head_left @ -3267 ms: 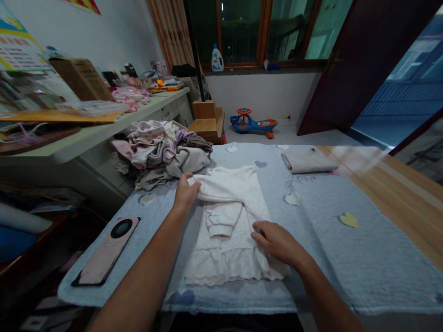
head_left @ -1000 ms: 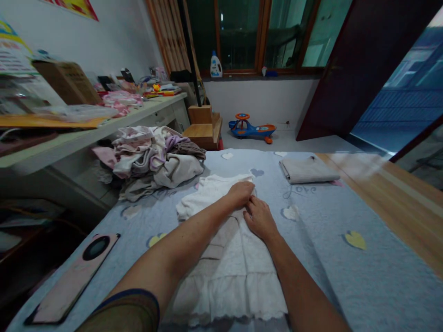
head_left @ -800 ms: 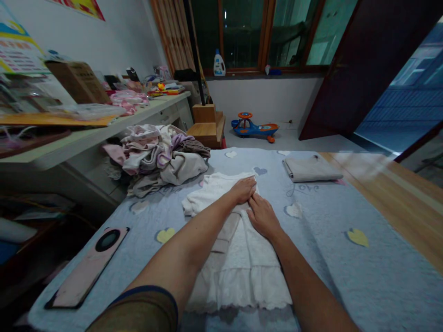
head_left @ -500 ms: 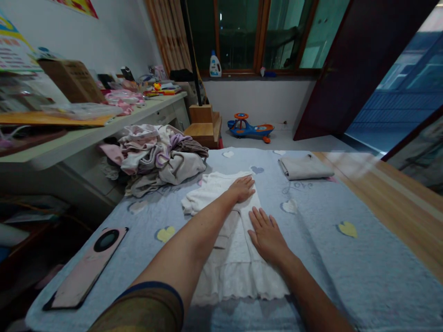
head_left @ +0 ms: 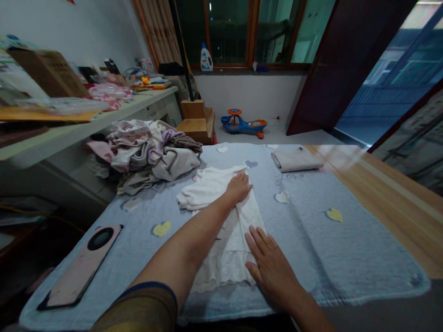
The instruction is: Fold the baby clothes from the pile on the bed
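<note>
A small white garment [head_left: 207, 186], with a sleeve at its left and a ruffled hem toward me, lies folded on the blue blanket [head_left: 304, 258]. My left hand [head_left: 238, 187] rests flat on its upper right part, fingers pointing away from me. Lower down, my right hand [head_left: 269, 263] lies spread over the right edge near the hem, partly on the blanket. Neither hand grips anything. My left forearm hides part of the garment's middle.
Crumpled clothes [head_left: 148, 152] are heaped at the far left beside the desk [head_left: 145, 108]. A folded grey cloth [head_left: 296, 160] lies at the far right. Near the left front is a pink phone [head_left: 81, 267]. Beyond the bed stands a blue ride-on toy [head_left: 244, 124].
My right hand has slid down along the garment's right edge toward the hem, and the hem there looks narrower. My left hand stays on the upper part. The view has shifted slightly.
</note>
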`<state>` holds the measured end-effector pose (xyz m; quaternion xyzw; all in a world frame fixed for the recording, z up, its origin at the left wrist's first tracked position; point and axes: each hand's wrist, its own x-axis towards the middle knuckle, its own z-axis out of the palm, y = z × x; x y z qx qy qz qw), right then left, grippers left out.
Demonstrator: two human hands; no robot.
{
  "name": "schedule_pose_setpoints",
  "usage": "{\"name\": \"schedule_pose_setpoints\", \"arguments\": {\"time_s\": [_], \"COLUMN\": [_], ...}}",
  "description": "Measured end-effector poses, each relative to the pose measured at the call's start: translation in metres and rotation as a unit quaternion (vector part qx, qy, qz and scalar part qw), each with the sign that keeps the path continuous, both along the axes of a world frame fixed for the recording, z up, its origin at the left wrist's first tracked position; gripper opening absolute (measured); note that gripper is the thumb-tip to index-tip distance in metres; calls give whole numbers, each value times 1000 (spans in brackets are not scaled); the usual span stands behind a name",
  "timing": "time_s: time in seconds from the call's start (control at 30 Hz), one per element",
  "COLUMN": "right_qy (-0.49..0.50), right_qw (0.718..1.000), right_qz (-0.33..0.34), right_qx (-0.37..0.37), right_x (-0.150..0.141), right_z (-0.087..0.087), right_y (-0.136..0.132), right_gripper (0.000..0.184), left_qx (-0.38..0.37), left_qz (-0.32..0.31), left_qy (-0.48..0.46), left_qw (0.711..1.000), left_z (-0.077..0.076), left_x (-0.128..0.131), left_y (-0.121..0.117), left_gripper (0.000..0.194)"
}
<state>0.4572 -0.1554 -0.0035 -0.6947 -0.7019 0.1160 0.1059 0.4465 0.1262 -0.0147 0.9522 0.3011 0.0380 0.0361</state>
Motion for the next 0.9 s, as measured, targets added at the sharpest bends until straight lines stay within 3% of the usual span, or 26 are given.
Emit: {"name": "schedule_pose_setpoints", "arguments": {"time_s": [0.13,0.23,0.33,0.47,0.6,0.67,0.77,0.9], "right_qy": [18,47,77,57,8,-14,-37,-44], "right_qw": [999,996,994,998,1000,1000,999,997], "right_qz": [31,41,22,-13,0,13,-11,-63], "right_qx": [-28,-56,-78,-36,22,17,-7,8], "right_x": [4,10,16,26,36,39,43,48], "right_z": [8,32,61,79,70,62,54,43], "right_y": [-21,-26,-11,41,112,148,193,230], "right_gripper": [61,57,41,35,38,40,38,37], "left_qx": [-19,-43,-87,-105,-68,-48,-41,-132], "left_qz": [26,25,0,-24,48,135,276,368], "left_qy": [-15,-25,-18,-24,-114,-153,-231,-351], "left_qw": [999,998,996,994,990,978,932,851], "left_z": [-2,4,21,51,69,67,53,26], "left_x": [-1,-1,-6,-37,-103,-139,-183,-213], "left_y": [-1,-2,-2,-7,-12,-10,0,12], "left_gripper": [72,68,55,40,40,41,47,52]}}
